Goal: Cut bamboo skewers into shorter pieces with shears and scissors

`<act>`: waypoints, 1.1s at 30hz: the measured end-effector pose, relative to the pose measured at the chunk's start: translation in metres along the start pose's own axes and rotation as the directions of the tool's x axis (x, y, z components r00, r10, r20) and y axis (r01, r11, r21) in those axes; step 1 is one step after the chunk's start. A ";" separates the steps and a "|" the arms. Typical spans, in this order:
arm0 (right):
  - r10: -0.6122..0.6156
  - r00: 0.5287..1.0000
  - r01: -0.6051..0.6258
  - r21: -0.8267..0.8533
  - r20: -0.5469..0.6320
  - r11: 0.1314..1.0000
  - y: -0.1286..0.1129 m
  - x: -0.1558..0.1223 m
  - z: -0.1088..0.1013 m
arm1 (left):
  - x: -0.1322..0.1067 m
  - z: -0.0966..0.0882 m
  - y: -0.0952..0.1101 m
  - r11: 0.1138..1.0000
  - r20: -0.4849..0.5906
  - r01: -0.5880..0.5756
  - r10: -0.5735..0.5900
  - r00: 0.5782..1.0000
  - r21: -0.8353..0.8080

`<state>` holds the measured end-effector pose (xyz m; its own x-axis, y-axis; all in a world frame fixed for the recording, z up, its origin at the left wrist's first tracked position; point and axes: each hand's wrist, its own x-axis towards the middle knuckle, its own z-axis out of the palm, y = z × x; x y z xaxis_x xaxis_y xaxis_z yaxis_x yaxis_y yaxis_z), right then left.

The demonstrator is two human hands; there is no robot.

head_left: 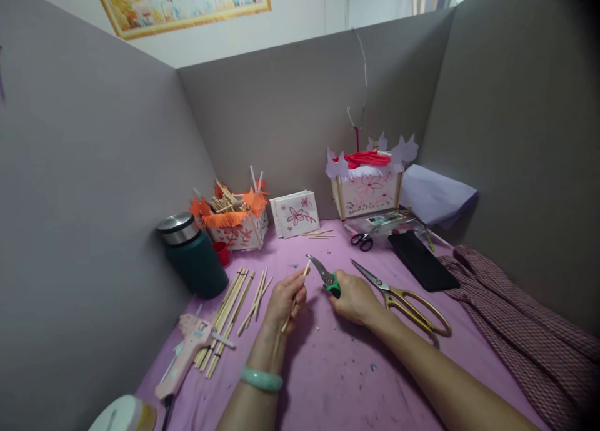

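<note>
My left hand [287, 297], with a green bangle [261, 378] at its wrist, is closed around a thin wooden stick [306, 270] that slants upward out of the fingers. Opposite it, my right hand [355, 297] grips green-handled pruning shears [323, 272], their blade pointing up and left toward the stick's upper end. Blade and stick look close, but I cannot tell whether they touch. Bundled sticks [229, 318] and several loose sticks [255, 303] lie left of my left hand. Right of my right hand rest large gold-handled scissors [403, 300].
On the left stand a pink glue gun [190, 350], a dark green bottle [194, 256] and a red cup [221, 253]. Behind are an orange-fringed box [239, 231], drawn cards [296, 215] and a purple-trimmed box [368, 190]. Small scissors [362, 241], a black phone [422, 261] and patterned cloth [520, 337] lie right.
</note>
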<state>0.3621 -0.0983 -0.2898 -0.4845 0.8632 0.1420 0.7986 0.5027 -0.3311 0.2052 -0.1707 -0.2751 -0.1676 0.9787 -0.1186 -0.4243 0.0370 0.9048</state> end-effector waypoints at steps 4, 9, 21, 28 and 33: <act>-0.052 0.996 0.056 0.057 -0.067 0.997 0.002 -0.003 0.002 | 0.002 0.001 -0.002 0.994 -0.048 -0.032 0.037 0.998 0.101; -0.063 0.997 0.066 0.064 -0.054 0.996 0.001 -0.005 0.000 | 0.004 0.001 -0.003 0.980 -0.064 -0.055 0.068 0.996 0.192; -0.026 1.000 0.026 0.086 -0.004 0.996 0.002 -0.002 0.000 | -0.002 0.003 0.002 0.995 -0.017 -0.035 0.036 0.999 0.090; -0.089 0.995 0.093 0.082 -0.046 0.992 0.001 -0.006 -0.001 | 0.001 0.001 -0.003 0.984 -0.046 -0.053 0.062 0.997 0.168; -0.077 0.997 0.076 0.075 0.002 0.994 0.002 -0.004 -0.002 | 0.000 0.002 -0.005 0.988 -0.001 -0.089 0.090 0.996 0.128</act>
<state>0.3660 -0.1008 -0.2890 -0.5449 0.8220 0.1652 0.7302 0.5621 -0.3884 0.2093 -0.1707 -0.2784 -0.2058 0.9779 -0.0372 -0.2901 -0.0247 0.9567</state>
